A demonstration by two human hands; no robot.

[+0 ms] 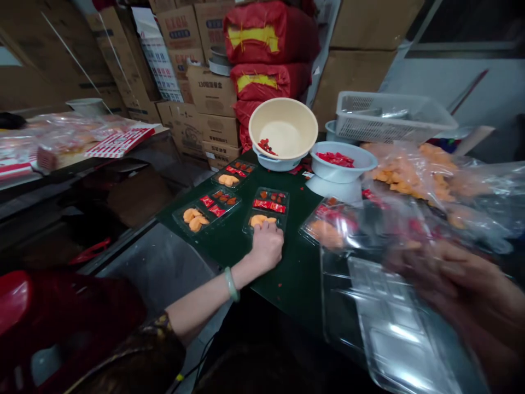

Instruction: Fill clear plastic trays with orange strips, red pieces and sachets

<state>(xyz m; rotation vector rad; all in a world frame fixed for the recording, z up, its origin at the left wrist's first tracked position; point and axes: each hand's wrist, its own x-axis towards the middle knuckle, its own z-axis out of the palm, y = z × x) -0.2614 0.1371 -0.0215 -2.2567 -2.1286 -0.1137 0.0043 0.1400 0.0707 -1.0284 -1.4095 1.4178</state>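
Observation:
My left hand (266,246), a green bangle on its wrist, reaches over the dark green tabletop (295,273). Its fingers are curled against the near edge of a clear compartment tray (268,205) that holds orange snacks, red packets and dark pieces. Two more filled trays (207,210) (234,174) lie to its left. My right hand (451,279) is smeared by motion at the lower right, over a stack of empty clear trays (394,328) and beside another filled tray (328,227). Its fingers cannot be made out.
A cream bowl (283,128) and a pale blue bowl of red packets (342,161) stand at the back of the table. Right of them are bags of orange snacks (414,169) and a white basket (389,115). Red sacks (266,33) and cardboard boxes (213,87) are stacked behind.

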